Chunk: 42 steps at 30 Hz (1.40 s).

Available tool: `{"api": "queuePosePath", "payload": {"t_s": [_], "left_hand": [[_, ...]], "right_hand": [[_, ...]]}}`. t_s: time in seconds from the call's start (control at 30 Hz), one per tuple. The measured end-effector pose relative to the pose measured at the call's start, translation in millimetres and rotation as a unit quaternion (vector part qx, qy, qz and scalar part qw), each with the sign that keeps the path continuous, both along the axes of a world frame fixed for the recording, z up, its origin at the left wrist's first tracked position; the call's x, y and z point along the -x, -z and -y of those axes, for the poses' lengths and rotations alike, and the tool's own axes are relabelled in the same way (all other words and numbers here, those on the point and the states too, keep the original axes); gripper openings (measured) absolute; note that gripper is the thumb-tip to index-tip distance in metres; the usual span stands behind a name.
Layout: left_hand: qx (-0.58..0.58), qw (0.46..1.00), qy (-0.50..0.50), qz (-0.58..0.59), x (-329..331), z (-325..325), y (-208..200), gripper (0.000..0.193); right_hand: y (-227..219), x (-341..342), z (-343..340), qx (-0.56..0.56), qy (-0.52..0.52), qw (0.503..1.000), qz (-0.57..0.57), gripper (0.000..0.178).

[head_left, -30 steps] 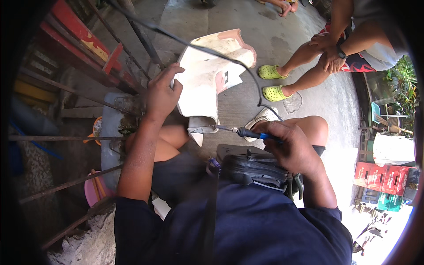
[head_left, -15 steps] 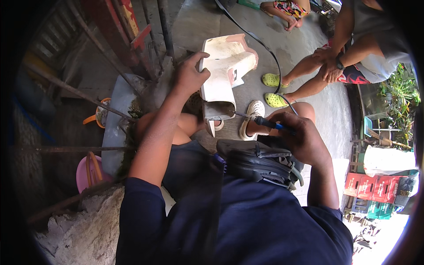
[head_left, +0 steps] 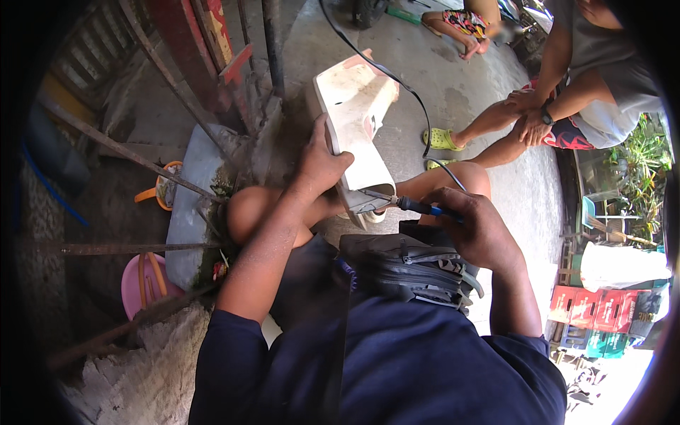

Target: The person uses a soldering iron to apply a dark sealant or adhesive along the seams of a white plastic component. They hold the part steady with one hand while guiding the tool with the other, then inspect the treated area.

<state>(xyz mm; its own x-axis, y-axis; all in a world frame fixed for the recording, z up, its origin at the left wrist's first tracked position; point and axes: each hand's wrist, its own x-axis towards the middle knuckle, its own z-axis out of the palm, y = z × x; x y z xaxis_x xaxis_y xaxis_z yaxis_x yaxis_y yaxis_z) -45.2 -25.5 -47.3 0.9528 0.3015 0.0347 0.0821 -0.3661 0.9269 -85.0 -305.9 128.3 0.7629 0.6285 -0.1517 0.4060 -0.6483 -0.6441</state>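
A white, hollow plastic cover [head_left: 365, 157], smudged with brown, is tilted in front of me. My left hand [head_left: 322, 161] grips its left edge, the thumb lying over the outer face. In my right hand [head_left: 482, 228] is a soldering iron [head_left: 419, 207] with a black and blue handle, its thin metal tip pointing left. That tip lies at the open near end of the cover; whether it touches the wall I cannot tell. From the iron a black cord [head_left: 423, 106] runs up past the cover. My right fingertips are partly hidden behind the handle.
On my lap rests a dark grey bag [head_left: 397, 265]. A person [head_left: 545, 117] in yellow-green clogs sits at the right, and another person's legs [head_left: 467, 32] show farther off. Metal bars [head_left: 170, 85] stand at the left, near a pink tub [head_left: 142, 283]. Red crates [head_left: 595, 308] are stacked at right.
The cover has turned and tilted, with its lower end now nearer the iron. My left hand has slid lower along with it. The iron's tip has shifted slightly down and left, to the cover's opening.
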Motion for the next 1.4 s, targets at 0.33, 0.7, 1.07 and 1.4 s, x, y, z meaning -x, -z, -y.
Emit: {"api": "queuePosePath", "payload": {"t_s": [0.33,0.7,1.07,1.4], "left_hand": [[-0.176,0.98,-0.028,-0.091,-20.4,-18.5,24.9,0.052],[-0.111,0.992,0.02,-0.055,-16.0,-56.7,34.1,0.057],[-0.104,0.992,0.042,0.053,65.5,-76.3,-42.1,0.05],[0.028,0.935,-0.096,-0.34,340.6,-69.4,-32.6,0.03]], "right_hand": [[9.7,-15.1,8.1,0.024,0.025,0.999,-0.013,0.026],[4.3,-31.5,-8.3,0.032,0.054,0.997,-0.049,0.032],[15.2,-62.5,-26.1,0.189,-0.046,0.979,0.068,0.025],[31.8,-95.8,-70.7,0.23,-0.218,0.944,0.094,0.029]]}}
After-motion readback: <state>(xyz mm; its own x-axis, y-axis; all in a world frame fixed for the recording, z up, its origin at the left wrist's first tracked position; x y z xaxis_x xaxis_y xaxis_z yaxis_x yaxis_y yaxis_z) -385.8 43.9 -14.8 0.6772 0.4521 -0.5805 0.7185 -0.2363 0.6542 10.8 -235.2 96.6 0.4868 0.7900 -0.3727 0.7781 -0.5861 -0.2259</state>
